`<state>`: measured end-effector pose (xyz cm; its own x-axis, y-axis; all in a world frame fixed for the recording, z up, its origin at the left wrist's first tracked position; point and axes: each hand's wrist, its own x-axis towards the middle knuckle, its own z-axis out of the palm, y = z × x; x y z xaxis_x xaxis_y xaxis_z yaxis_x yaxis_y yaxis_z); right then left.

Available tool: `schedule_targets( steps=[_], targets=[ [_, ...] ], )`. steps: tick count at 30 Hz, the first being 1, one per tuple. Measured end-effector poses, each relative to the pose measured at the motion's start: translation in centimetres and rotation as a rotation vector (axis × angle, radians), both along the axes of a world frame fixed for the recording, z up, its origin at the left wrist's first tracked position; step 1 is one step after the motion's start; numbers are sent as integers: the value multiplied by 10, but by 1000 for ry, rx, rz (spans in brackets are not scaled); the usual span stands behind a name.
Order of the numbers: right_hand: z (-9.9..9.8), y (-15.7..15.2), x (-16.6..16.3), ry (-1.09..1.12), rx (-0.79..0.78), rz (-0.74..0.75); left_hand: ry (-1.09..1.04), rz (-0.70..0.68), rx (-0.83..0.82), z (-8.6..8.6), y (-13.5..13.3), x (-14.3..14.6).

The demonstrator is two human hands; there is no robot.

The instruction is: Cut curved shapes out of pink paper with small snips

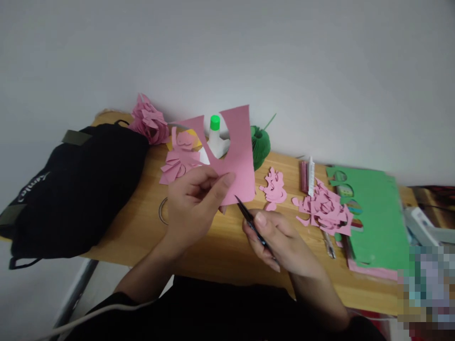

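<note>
A sheet of pink paper (240, 147) with a large rounded cutout at its top is held upright over the table. My left hand (194, 201) pinches its lower left part between thumb and fingers. In my right hand (273, 237) is a dark pair of scissors (246, 210), the blade tips at the sheet's bottom edge. Whether the blades are apart I cannot tell. Behind the sheet stand a glue bottle with a green cap (215, 123) and a green paper ball (261, 147), both partly hidden.
Pink paper scraps (325, 206) and small cut pieces (273, 187) lie to the right, by green sheets (382, 218). A pink paper bundle (149, 121) and black bag (85, 189) occupy the left. A roll of tape (162, 210) sits near my left hand. A wall (227, 57) rises behind.
</note>
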<state>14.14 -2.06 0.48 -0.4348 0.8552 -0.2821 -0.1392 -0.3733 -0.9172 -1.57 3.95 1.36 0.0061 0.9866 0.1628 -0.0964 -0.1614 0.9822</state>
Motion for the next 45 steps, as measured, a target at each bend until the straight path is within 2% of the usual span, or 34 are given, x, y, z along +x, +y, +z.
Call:
schedule_targets(
  steps=[13,29,37,45],
  targets=[
    [-2,1,-2,-44,25,-102,-99,71,-90,0,-3,7],
    [2,-2,4,-69,101,-55,-197,-91,-172,-1,4,2],
    [4,-4,7,-61,71,-15,-93,-199,-218,4,5,-3],
    [3,-4,7,-38,37,-38,54,-131,-76,7,0,0]
  ],
)
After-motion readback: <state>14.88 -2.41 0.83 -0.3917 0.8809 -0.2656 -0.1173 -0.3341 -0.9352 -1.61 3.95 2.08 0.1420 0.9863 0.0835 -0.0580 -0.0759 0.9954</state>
